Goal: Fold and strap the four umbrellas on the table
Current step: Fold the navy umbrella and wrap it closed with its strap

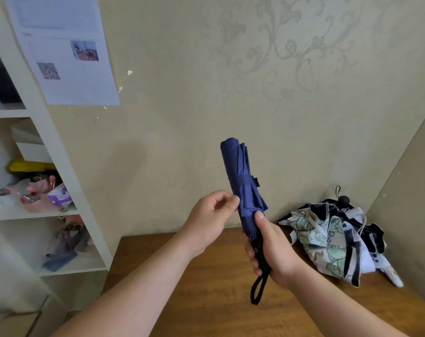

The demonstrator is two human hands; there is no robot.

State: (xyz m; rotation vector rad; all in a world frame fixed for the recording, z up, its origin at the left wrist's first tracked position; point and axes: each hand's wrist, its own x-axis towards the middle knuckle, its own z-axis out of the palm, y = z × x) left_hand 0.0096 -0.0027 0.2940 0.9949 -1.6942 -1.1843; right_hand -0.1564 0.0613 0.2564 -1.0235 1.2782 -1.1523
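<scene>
A person's two bare arms reach in from the bottom of the frame over a wooden table [206,300]. In the centre, the right hand [274,251] is wrapped around the black handle [261,254] of a navy blue umbrella [243,181], thumb pressed up against the lower canopy. The umbrella stands nearly upright, its long axis rising from the grip toward the upper middle of the frame and leaning slightly left; a black wrist loop [257,290] hangs below the fist. The canopy is rolled, and a matching strap [245,180] already circles it about halfway up. The left hand [211,220] sits just left of the canopy, below the strap, fingers loosely curled and holding nothing; its fingertips look to be at the fabric's edge, though contact is hard to judge. It is the hand nearer the strap. At the right of the frame, near the wall, a heap of loose, unfolded umbrellas [333,242] in floral and dark fabric lies on the table, likely the next work. A cluttered white shelf [60,166] fills the left side
</scene>
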